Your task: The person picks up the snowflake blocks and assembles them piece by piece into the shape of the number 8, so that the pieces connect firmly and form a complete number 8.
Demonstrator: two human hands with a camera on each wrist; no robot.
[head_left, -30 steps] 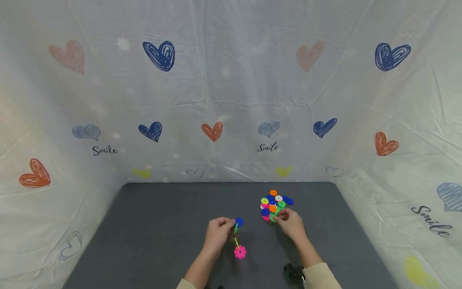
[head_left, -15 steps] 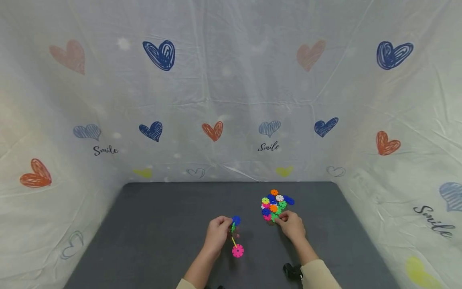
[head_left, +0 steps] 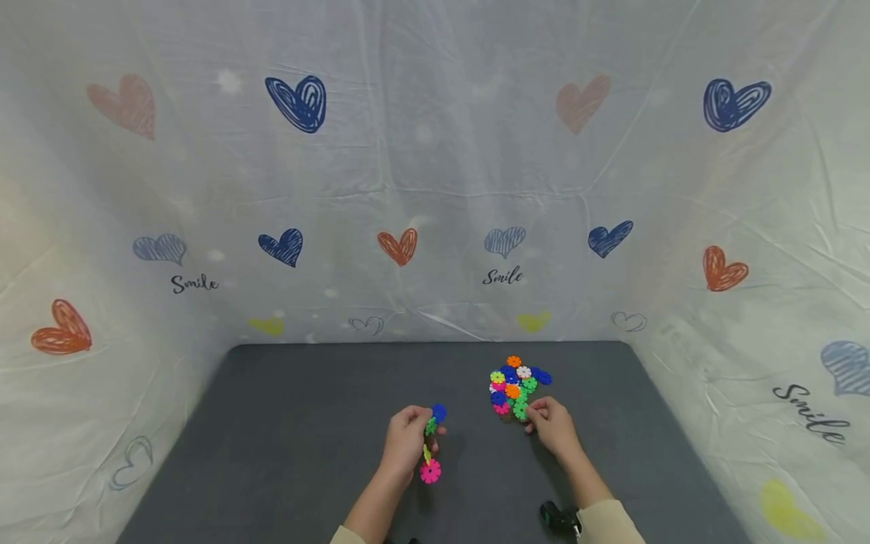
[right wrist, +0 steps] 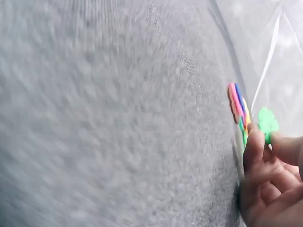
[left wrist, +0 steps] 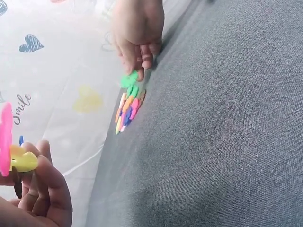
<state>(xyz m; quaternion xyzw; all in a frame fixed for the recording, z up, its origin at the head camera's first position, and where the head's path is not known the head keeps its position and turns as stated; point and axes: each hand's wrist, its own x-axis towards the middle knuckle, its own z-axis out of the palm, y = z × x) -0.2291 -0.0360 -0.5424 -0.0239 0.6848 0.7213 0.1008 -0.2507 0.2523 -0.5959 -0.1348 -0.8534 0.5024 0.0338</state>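
Observation:
My left hand holds a chain of joined plastic snowflake discs above the table. A blue disc and a green one show at its upper end, with a yellow disc and a pink disc lower down. Between thumb and finger, my right hand pinches a single green snowflake disc. That disc is raised at the near edge of a pile of mixed-colour snowflake discs.
A dark grey cloth covers the table. White curtain printed with hearts stands along the back and sides. A small black object shows by my right forearm.
My right hand has lifted the green disc from the pile's near edge. The chain in my left hand has shifted left and turned slightly.

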